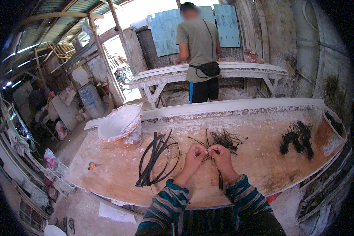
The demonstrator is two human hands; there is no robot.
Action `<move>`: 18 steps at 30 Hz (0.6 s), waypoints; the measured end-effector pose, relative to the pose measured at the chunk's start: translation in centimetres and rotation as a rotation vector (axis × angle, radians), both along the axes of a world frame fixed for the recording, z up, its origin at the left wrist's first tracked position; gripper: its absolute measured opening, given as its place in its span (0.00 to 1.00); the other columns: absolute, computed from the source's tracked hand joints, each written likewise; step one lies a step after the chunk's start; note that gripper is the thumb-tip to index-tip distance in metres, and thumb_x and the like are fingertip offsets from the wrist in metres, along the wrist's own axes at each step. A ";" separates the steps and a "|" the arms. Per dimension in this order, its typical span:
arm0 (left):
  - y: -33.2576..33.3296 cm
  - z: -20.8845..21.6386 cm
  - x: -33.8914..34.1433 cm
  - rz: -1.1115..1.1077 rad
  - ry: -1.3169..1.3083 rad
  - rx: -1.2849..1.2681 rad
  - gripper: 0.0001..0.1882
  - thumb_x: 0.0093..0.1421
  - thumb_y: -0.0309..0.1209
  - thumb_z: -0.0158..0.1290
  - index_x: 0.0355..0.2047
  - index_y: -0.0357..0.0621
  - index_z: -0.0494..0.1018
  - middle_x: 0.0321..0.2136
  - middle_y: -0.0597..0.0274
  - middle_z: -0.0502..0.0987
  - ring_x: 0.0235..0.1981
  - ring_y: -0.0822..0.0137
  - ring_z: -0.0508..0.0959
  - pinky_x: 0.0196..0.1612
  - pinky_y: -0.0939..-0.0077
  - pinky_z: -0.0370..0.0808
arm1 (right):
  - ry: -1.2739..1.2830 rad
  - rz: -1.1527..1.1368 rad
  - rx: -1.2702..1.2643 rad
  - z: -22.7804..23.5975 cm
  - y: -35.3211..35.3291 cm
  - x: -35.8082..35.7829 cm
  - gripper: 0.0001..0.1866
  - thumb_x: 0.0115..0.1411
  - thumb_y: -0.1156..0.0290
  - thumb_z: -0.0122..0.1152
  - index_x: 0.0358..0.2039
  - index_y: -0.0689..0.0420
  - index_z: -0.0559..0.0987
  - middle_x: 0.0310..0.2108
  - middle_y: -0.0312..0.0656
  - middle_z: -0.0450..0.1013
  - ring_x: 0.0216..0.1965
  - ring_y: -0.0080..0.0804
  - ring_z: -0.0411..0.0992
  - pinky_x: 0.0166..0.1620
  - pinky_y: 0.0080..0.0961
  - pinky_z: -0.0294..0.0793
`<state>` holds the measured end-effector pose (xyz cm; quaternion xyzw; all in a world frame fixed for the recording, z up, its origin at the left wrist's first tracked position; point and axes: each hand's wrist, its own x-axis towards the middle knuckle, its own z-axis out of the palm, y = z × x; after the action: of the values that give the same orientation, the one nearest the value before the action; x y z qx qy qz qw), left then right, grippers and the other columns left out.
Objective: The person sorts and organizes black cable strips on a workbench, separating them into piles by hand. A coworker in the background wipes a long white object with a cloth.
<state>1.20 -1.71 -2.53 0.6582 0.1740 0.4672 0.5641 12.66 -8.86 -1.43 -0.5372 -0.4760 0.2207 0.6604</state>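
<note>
My left hand (pixel 194 158) and my right hand (pixel 222 155) meet fingertip to fingertip above the wooden tabletop (pixel 259 157). Both are closed in a pinch on thin dark strips (pixel 220 179), whose ends stick out beyond the fingers and hang toward me. How the strips cross between the fingertips is too small to make out. Left of my hands lies a looped bundle of flat black strips (pixel 148 163). Just beyond my right hand sits a tangled heap of short dark strands (pixel 228 138).
A white-crusted bucket (pixel 131 135) stands at the table's far left, with a small orange-handled tool (pixel 92 166) nearer me. Dark bunches (pixel 299 137) lie at right beside a tilted orange container (pixel 329 131). Another person (pixel 200 47) stands at a white-stained bench (pixel 247 70) beyond.
</note>
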 end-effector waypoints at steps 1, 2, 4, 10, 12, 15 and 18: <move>0.0 -0.1 0.0 0.009 -0.006 -0.005 0.09 0.52 0.17 0.50 0.30 0.42 0.62 0.26 0.67 0.69 0.30 0.76 0.70 0.35 0.83 0.68 | -0.091 -0.056 -0.001 0.2 0.0 -0.1 0.06 0.52 0.72 0.56 0.27 0.61 0.76 0.24 0.40 0.72 0.24 0.26 0.68 0.29 0.24 0.68; 0.1 -0.1 -0.1 0.020 -0.012 -0.023 0.09 0.52 0.18 0.50 0.30 0.42 0.62 0.26 0.67 0.69 0.30 0.76 0.71 0.35 0.83 0.67 | -0.152 -0.065 0.052 0.4 -0.1 -0.2 0.06 0.52 0.72 0.57 0.28 0.61 0.77 0.24 0.41 0.72 0.24 0.28 0.69 0.30 0.24 0.68; 0.3 -0.1 -0.3 0.026 -0.004 -0.015 0.09 0.52 0.18 0.51 0.30 0.42 0.62 0.26 0.68 0.68 0.30 0.77 0.70 0.35 0.84 0.67 | -0.274 -0.100 0.061 0.7 -0.4 -0.2 0.06 0.51 0.72 0.57 0.28 0.60 0.77 0.24 0.43 0.72 0.25 0.32 0.69 0.30 0.26 0.68; 0.8 -0.1 -0.5 0.013 -0.030 0.019 0.09 0.52 0.20 0.52 0.31 0.42 0.64 0.25 0.68 0.70 0.29 0.77 0.71 0.35 0.85 0.67 | -0.384 -0.080 0.065 1.3 -0.7 0.0 0.07 0.49 0.73 0.58 0.29 0.59 0.78 0.22 0.45 0.70 0.24 0.36 0.69 0.28 0.26 0.67; 0.8 -0.2 -0.4 -0.004 -0.045 -0.019 0.09 0.52 0.20 0.52 0.32 0.42 0.64 0.26 0.67 0.71 0.29 0.77 0.71 0.35 0.85 0.67 | -0.388 -0.084 0.070 1.3 -0.6 0.1 0.07 0.49 0.73 0.59 0.29 0.59 0.78 0.22 0.45 0.70 0.23 0.36 0.69 0.27 0.26 0.67; 0.7 -0.1 -0.4 -0.021 -0.046 -0.027 0.10 0.52 0.20 0.52 0.33 0.42 0.65 0.27 0.67 0.73 0.29 0.77 0.72 0.35 0.85 0.67 | -0.422 -0.108 0.027 1.2 -0.6 0.3 0.07 0.48 0.73 0.59 0.29 0.59 0.78 0.22 0.45 0.70 0.22 0.36 0.69 0.26 0.26 0.66; 0.5 0.0 -0.5 -0.025 -0.011 -0.005 0.11 0.52 0.19 0.52 0.35 0.42 0.65 0.27 0.67 0.73 0.30 0.77 0.72 0.36 0.84 0.67 | -0.453 -0.140 0.044 1.0 -0.5 0.4 0.06 0.47 0.75 0.60 0.29 0.60 0.78 0.21 0.42 0.70 0.21 0.29 0.68 0.24 0.22 0.65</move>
<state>0.75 -1.16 -2.49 0.6563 0.1638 0.4636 0.5723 13.03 -9.36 -0.41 -0.5900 -0.5786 0.0376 0.5619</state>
